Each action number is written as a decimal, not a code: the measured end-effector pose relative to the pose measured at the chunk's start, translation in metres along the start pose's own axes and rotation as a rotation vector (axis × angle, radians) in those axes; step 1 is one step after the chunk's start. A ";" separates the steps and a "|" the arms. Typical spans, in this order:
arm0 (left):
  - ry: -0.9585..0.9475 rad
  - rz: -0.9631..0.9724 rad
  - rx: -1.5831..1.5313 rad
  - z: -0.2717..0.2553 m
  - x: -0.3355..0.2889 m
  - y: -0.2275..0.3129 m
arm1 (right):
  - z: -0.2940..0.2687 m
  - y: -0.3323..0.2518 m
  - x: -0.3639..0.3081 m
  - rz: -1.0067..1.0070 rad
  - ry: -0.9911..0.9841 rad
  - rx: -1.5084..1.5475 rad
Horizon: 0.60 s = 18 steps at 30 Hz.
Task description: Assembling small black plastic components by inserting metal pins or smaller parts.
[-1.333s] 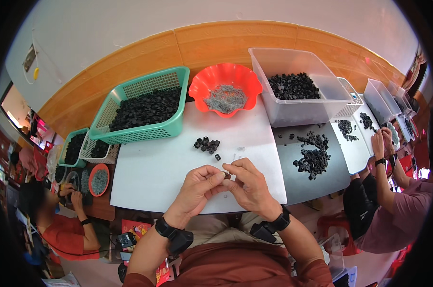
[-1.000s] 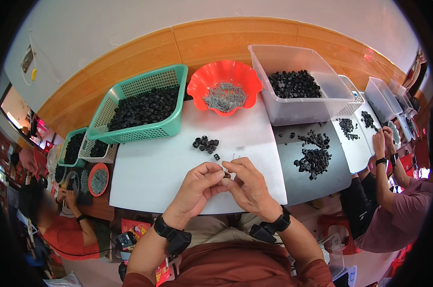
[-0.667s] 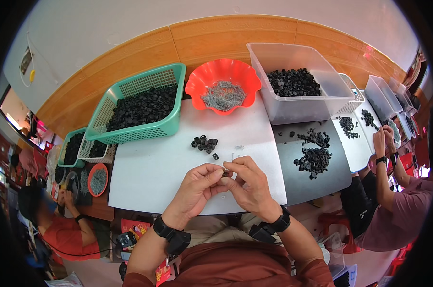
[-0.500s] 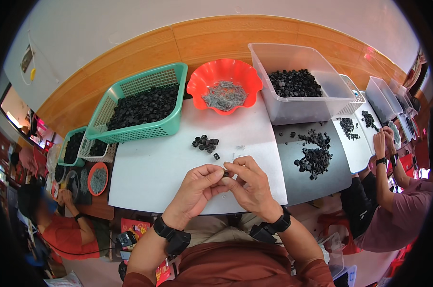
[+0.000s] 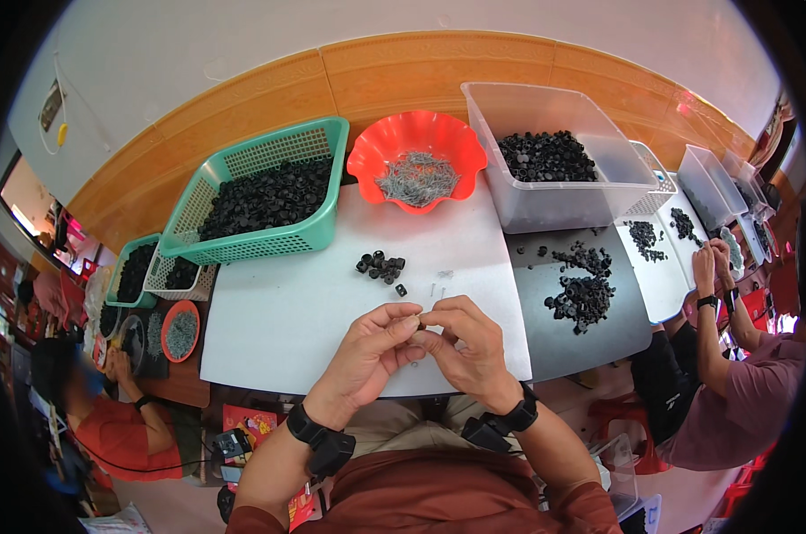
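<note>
My left hand (image 5: 376, 349) and my right hand (image 5: 467, 347) meet over the near part of the white table mat (image 5: 269, 320). Thumbs and fingers of both pinch one small black part (image 5: 420, 327), mostly hidden by the fingertips. Just beyond them lies a single black cap-like piece (image 5: 401, 290), with a small heap of similar black pieces (image 5: 380, 266) behind it. A few thin metal pins (image 5: 434, 289) are scattered on the mat beside the fingers.
At the back stand a green basket (image 5: 269, 242) of black parts, a red scalloped bowl (image 5: 364, 160) of metal pins and a clear bin (image 5: 581, 200). Black parts (image 5: 583, 303) lie piled on the dark mat to the right. Other people sit working on both sides.
My fingers have shifted slightly around the small part, covering more of it. Pins on the mat show more plainly beyond my right hand. The heap has not changed.
</note>
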<state>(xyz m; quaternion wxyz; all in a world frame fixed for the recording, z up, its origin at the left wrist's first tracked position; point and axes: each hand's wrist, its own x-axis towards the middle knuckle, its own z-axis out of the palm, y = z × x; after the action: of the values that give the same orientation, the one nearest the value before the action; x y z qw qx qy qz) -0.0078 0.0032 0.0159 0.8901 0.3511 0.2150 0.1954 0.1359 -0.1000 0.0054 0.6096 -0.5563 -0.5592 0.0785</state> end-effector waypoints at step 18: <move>0.078 0.025 0.003 0.006 -0.006 -0.007 | 0.003 0.000 -0.008 -0.091 0.024 -0.223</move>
<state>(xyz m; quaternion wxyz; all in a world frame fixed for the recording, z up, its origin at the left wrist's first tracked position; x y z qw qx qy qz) -0.0080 -0.0073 0.0168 0.8781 0.3471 0.2454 0.2196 0.1309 -0.1035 0.0001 0.5537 -0.5955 -0.5817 -0.0187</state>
